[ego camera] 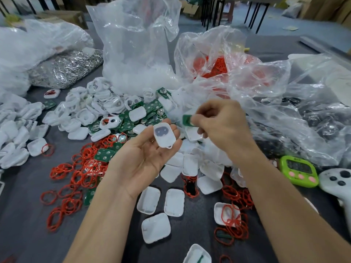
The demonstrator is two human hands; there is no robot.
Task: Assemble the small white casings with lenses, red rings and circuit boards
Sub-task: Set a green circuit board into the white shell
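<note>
The left hand (150, 151) lies palm up with relaxed fingers, and a small white rounded plastic casing (163, 135) rests on them; the right hand (225, 126) pinches a small green circuit board (186, 120) just beside it; behind, a crumpled clear plastic bag (199, 44) holds red rubber rings (220, 64); a tall clear bag (133, 33) holds whitish pieces (133, 76).

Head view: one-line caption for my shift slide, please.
Left hand carries a white casing palm-up; right hand pinches a green circuit board, above loose red rings on the grey table.
</note>
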